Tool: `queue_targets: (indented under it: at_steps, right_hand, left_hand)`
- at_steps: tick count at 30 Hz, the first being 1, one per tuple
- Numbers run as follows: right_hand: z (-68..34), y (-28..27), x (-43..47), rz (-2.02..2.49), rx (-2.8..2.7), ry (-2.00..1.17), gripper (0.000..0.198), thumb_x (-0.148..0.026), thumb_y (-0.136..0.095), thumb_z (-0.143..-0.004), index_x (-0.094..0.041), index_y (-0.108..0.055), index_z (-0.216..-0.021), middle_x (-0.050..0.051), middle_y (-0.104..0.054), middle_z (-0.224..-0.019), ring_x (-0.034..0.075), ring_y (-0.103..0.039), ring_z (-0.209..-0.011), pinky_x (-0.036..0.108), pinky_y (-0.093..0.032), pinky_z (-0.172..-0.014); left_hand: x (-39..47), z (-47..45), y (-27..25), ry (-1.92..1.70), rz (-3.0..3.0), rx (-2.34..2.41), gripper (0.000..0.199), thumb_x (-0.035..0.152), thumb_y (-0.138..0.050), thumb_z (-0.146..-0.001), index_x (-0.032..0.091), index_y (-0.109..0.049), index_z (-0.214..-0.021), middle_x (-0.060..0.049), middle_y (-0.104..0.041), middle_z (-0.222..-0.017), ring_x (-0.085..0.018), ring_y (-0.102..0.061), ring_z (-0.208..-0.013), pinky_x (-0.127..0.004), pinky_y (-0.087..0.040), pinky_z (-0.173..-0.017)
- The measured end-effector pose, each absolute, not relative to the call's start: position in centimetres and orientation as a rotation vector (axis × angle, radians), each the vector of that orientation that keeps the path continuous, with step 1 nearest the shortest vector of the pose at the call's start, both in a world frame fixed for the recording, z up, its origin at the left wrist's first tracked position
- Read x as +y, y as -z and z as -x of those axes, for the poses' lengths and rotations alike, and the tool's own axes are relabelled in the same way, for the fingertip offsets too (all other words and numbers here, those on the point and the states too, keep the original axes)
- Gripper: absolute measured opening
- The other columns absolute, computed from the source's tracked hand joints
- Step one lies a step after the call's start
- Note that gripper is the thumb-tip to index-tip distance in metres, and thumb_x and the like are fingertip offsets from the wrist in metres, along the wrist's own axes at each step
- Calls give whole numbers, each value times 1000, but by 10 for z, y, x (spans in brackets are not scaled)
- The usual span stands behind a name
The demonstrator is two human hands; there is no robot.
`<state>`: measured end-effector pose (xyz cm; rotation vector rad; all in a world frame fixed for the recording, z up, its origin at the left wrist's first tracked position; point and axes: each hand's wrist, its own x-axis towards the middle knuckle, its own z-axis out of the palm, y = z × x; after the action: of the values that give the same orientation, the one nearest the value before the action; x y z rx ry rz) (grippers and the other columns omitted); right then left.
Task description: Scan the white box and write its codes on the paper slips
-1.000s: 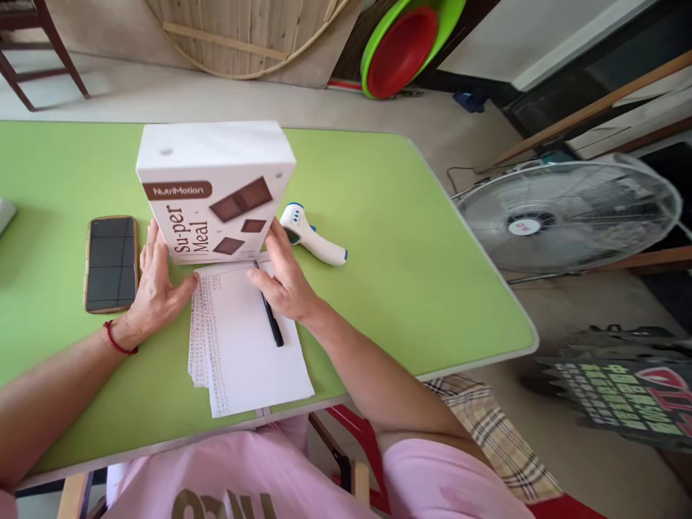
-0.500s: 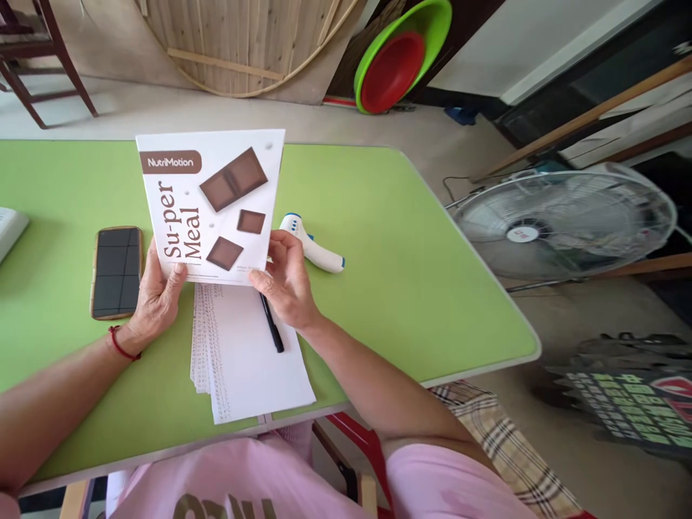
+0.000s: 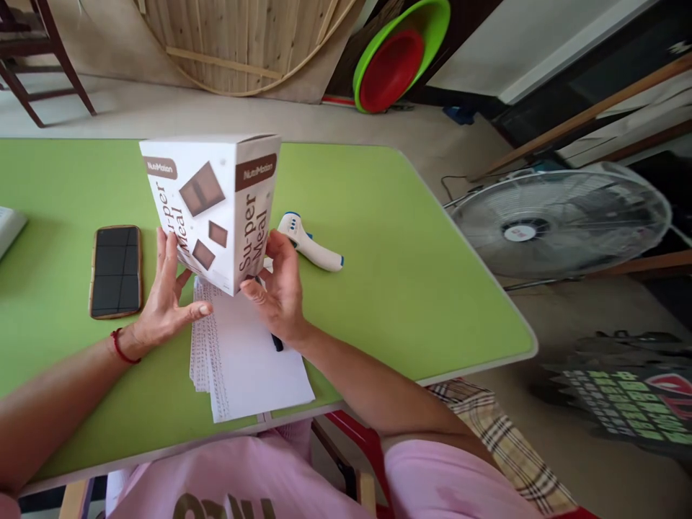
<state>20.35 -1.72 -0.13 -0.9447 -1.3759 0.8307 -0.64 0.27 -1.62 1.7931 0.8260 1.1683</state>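
A white "NutriMotion Su-per Meal" box with brown squares printed on it is held up over the table, one corner edge towards me. My right hand grips its lower right side, thumb near the bottom corner. My left hand has its fingers spread along the box's left face and its thumb held away from it. Beneath lie sheets of paper with small writing on the left ones. A black pen rests on them, mostly hidden by my right hand.
On the green table a phone lies left of my left hand. A white and blue infrared thermometer is right of the box. A white object sits at the left edge. Beyond the table's right side stands a fan.
The box has turned about its upright axis, so a second printed face now shows on the right. My left thumb has come off the front, with those fingers spreading.
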Motion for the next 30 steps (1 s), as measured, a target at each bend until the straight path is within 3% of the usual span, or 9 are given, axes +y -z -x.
queue_targets:
  at_steps: [2, 4, 6, 8, 11, 16, 24, 30]
  right_hand:
    - [-203, 3, -21, 881, -1454, -829, 67, -54, -58, -93, -34, -30, -150, 11, -48, -139, 25, -50, -130, 43, -60, -97]
    - [-202, 3, -26, 829, -1557, -848, 62, -48, -52, -97, -36, -28, -153, 10, -48, -140, 24, -54, -126, 42, -62, -94]
    - [-202, 2, -29, 835, -1658, -848, 61, -44, -50, -98, -36, -29, -155, 10, -45, -143, 23, -55, -123, 41, -64, -91]
    - [-203, 0, -28, 854, -1716, -800, 59, -42, -51, -99, -37, -31, -155, 10, -42, -145, 24, -53, -126, 40, -64, -91]
    - [-207, -3, -23, 829, -1779, -699, 60, -39, -54, -97, -40, -33, -154, 9, -41, -147, 26, -48, -133, 41, -64, -91]
    - [-210, -2, -17, 845, -1838, -651, 73, -42, -60, -94, -43, -23, -157, 7, -38, -156, 29, -44, -140, 45, -59, -98]
    - [-210, 2, -19, 895, -1876, -633, 73, -42, -56, -96, -39, -18, -158, 10, -37, -156, 30, -41, -144, 50, -56, -106]
    - [-211, 0, -18, 879, -1875, -604, 72, -41, -57, -95, -39, -21, -158, 10, -39, -154, 28, -44, -141, 48, -58, -103]
  left_hand:
    - [2, 5, 9, -1187, -1745, 733, 112, 76, -71, -71, 36, -16, -161, -7, 6, -171, -42, 8, -156, -59, -36, -121]
    - [1, 2, 1, -1207, -1700, 649, 103, 74, -71, -74, 29, -29, -157, -15, -26, -164, -42, -20, -154, -57, -43, -118]
    - [0, -1, -5, -1222, -1684, 600, 82, 65, -69, -83, 25, -42, -149, -17, -51, -147, -38, -46, -141, -54, -50, -112]
    - [-1, -3, -8, -1245, -1659, 605, 58, 54, -63, -93, 23, -52, -140, -14, -60, -136, -34, -55, -133, -52, -53, -110]
    - [-3, -5, -8, -1254, -1596, 622, 45, 45, -55, -99, 22, -54, -137, -13, -57, -140, -31, -53, -134, -49, -53, -110]
    - [-4, -6, -10, -1238, -1573, 620, 45, 45, -52, -101, 24, -52, -141, -12, -53, -145, -30, -57, -130, -43, -61, -101]
    - [-3, -5, -9, -1211, -1534, 525, 35, 37, -55, -100, 25, -58, -133, -9, -48, -154, -31, -48, -142, -49, -52, -113]
    - [-3, -5, -8, -1213, -1530, 485, 32, 35, -54, -101, 27, -59, -132, -8, -51, -151, -30, -56, -135, -48, -57, -107]
